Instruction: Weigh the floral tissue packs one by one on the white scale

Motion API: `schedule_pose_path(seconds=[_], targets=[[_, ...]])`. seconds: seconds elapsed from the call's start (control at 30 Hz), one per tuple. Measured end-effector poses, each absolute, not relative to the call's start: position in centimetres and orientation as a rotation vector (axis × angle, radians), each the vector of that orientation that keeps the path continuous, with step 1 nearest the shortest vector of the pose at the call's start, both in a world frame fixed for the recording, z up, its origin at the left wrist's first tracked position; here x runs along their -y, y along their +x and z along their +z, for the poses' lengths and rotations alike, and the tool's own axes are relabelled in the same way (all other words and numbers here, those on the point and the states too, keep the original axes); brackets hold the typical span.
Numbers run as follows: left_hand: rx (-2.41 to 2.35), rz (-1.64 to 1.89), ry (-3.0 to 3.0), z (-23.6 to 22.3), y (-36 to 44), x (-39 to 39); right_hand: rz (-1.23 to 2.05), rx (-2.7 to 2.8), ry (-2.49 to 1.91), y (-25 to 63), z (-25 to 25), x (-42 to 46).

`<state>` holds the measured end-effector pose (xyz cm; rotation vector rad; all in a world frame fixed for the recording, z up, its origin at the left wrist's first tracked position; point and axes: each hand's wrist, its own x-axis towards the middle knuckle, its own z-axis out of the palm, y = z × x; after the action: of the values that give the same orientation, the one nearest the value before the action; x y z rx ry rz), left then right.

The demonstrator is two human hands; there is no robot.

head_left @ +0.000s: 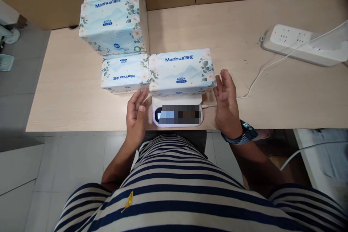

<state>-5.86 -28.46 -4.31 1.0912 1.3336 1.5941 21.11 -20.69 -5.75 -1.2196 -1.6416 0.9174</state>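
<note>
Tissue pack point(182, 70), scale point(176, 100) partly hidden beneath, display point(166, 115) pixelated, hands point(136, 114) loosely uncurled

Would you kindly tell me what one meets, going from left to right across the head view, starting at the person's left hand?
Left hand → scale → right hand → power strip.
</note>
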Motion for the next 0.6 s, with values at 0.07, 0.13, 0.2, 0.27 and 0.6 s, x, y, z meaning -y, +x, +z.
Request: schedule_pose_path(seconds=[0.07,0.13,0.2,0.27,0.6], targets=[[-1.341,1.589,1.093,-4.3,-5.8,28.5,0.896,1.682,-1.227,21.2,-5.7,20.7],[-1.344,1.590,1.088,-4.2,-5.8,28.4,0.888,1.719,-1.237,21.4,-5.8,20.6],[-1.346,1.596,1.080,-4.2,-5.8,28.4,0.891,1.727,-1.234,21.6,-6.0,20.5],[-1.347,1.611,1.055,-4.1,-5.7,28.4,0.902,1.710,-1.213,21.7,-6.1,20.5],[-1.353,1.833,1.002,-2.7,-5.6,29.8,0.789,1.627,-1.176,21.5,-6.4,20.7]])
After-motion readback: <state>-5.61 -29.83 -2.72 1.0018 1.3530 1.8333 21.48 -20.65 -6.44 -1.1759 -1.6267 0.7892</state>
